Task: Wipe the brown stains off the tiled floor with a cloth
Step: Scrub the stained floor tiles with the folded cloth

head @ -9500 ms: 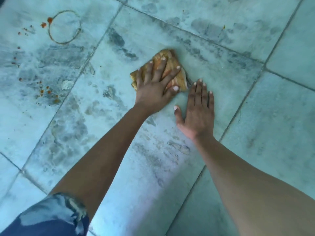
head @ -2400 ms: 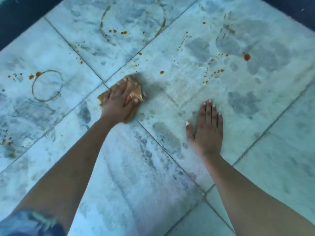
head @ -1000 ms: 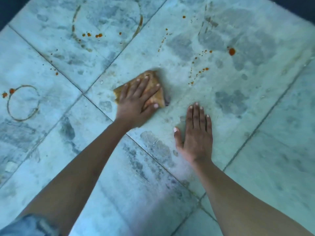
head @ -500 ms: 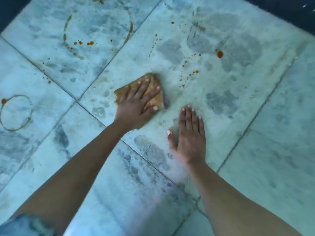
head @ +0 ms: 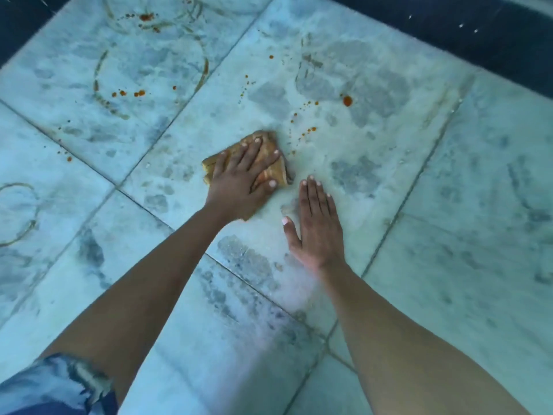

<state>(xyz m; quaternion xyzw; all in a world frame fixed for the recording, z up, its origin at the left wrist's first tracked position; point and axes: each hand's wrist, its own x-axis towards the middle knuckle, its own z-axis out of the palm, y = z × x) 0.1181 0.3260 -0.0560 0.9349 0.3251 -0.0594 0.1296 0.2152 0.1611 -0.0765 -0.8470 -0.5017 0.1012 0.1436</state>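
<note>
My left hand (head: pixel 242 178) presses flat on a folded tan cloth (head: pixel 276 170) in the middle of a pale marbled floor tile (head: pixel 374 145). Most of the cloth is hidden under the palm and fingers. My right hand (head: pixel 318 227) lies flat on the same tile just right of the cloth, fingers together, holding nothing. Small brown drops (head: pixel 306 131) dot the tile just beyond the cloth, and a larger drop (head: pixel 347 100) lies farther right. On the far-left tile there is a brown ring stain (head: pixel 205 70) with spots (head: pixel 131 93) inside it.
Another brown ring (head: pixel 28 226) marks the tile at the left edge. A dark strip (head: pixel 478 28) borders the tiles along the far side. A torn denim edge (head: pixel 59 381) shows at the bottom left.
My left hand has slid the cloth slightly right and away, closer to the small drops. My right hand has stayed planted on the tile.
</note>
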